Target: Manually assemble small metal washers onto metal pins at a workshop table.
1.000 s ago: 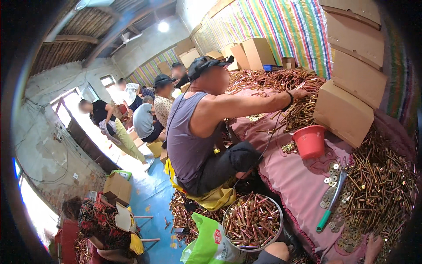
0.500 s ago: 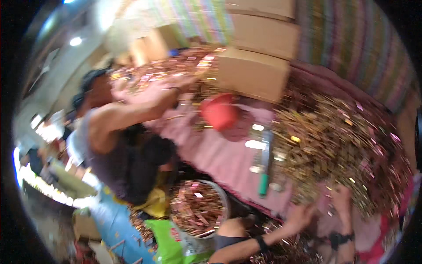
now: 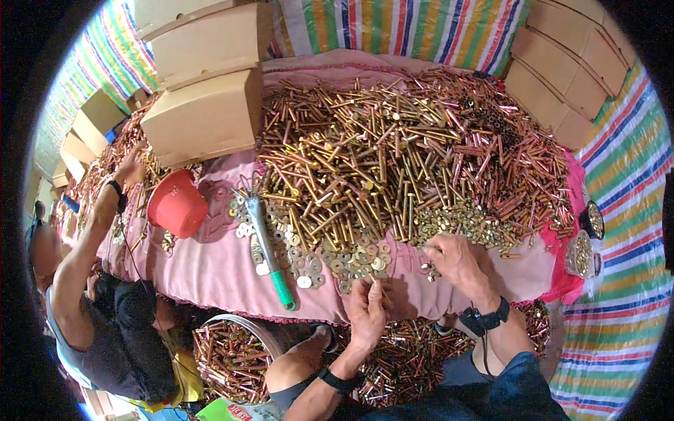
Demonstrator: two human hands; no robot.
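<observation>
My left hand (image 3: 366, 314) is at the front edge of the pink cloth, its fingers pinched on a brass-coloured bolt (image 3: 373, 279) that they mostly cover. Loose flat washers (image 3: 337, 265) lie just beyond it. To the right, my right hand (image 3: 455, 261) hovers low over the cloth with curled fingers; what they hold, if anything, is hidden. A few small nuts (image 3: 430, 272) sit under its fingertips, and a heap of nuts (image 3: 460, 228) spreads behind it. Past both hands rises a large pile of long brass-coloured bolts (image 3: 379, 154).
A green-handled tool (image 3: 281, 284) and a red bucket (image 3: 179, 205) stand left of the washers. Cardboard boxes (image 3: 203, 119) are stacked behind. Another person's arm (image 3: 95, 224) reaches in at the left. Below are a bolt-filled tub (image 3: 270, 337) and small nut containers (image 3: 581, 256) at right.
The view has swung to the right and become sharp. My hands now sit farther apart, the left one pinching a bolt over the cloth's edge.
</observation>
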